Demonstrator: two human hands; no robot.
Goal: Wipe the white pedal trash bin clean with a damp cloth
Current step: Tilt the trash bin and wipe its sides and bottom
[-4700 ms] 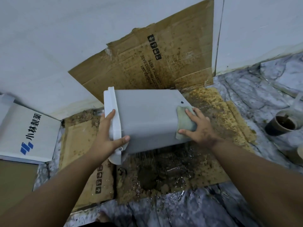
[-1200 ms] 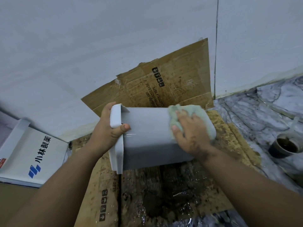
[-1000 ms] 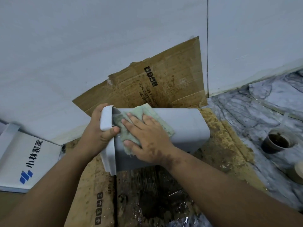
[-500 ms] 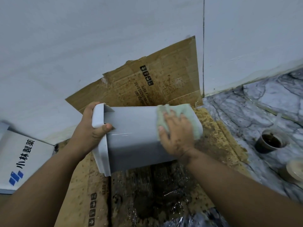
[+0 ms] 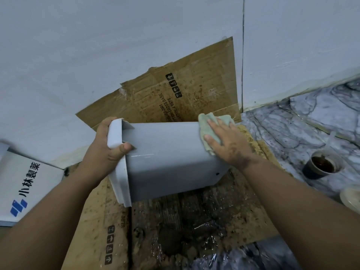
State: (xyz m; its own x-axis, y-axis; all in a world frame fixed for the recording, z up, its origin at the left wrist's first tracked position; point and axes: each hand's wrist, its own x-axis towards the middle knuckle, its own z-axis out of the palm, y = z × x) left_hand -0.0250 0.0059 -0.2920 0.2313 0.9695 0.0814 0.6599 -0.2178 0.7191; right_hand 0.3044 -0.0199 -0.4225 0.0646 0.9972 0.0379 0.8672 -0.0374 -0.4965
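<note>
One bin (image 5: 167, 158) on side. Left hand (image 5: 105, 152) grips lid end; right hand (image 5: 226, 141) flat, presses one cloth (image 5: 206, 125). Two cups (image 5: 319, 166) on floor.

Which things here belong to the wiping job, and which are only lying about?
In the job:
- white bin, on its side
- green cloth, pressed on it by the right hand
- left hand, gripping the lid end

Lying about:
- stained cardboard
- cup of dark liquid
- white box with blue logo
</note>
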